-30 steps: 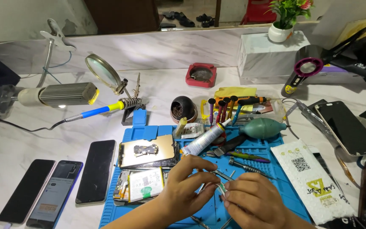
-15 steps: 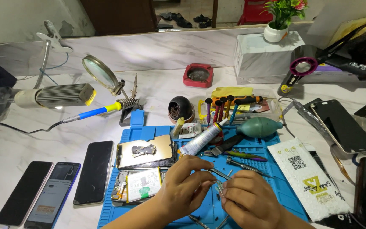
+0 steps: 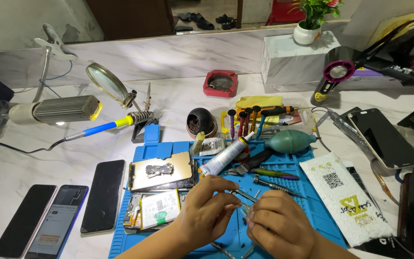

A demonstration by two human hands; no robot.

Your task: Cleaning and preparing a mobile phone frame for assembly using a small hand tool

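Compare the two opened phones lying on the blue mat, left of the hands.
The upper opened phone shows a gold-coloured inner plate with a small dark part on it; the lower opened phone shows a white battery with a green mark. The upper one lies farther from the left hand, the lower one right beside it. Both lie flat on the blue work mat, backs removed.

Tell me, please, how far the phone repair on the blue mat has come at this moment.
Done: the phone lies open on the blue mat, its battery showing, and the back cover lies above it. In hand: the left hand and right hand meet over the mat with tweezers between them; the part they handle is too small to tell. Left: the phone is not closed.
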